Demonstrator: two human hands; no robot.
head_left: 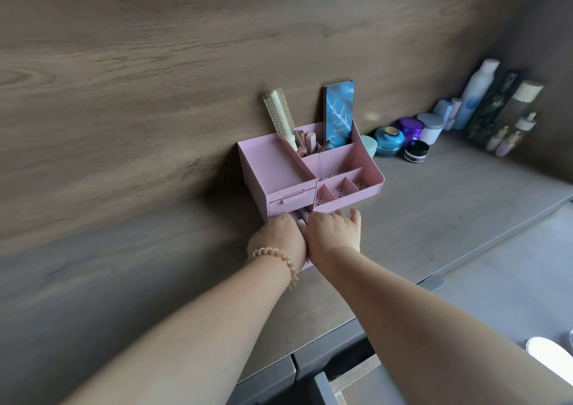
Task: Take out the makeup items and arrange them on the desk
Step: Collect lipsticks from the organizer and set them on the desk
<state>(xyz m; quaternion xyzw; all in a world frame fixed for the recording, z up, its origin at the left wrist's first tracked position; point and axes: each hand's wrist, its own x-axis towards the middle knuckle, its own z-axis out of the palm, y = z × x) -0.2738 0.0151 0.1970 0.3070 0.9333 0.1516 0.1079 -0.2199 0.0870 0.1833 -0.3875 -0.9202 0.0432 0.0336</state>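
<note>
You have a single view, from the head-worn wide-angle camera, looking forward and steeply down along both forearms at the bench. It sits close: the arms fill the lower frame from 6 o'clock, and the hands meet just below centre. The wood wall takes the upper half, toward 12 o'clock. The horizon is tilted, the bench edge running from 5 up to 3 o'clock.

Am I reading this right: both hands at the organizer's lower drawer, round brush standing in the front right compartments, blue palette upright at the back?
Not quite. The head view shows the round brush standing in a back compartment beside the blue palette; the front right compartments look empty. The rest holds: left hand and right hand are at the pink organizer's lower drawer.
</note>
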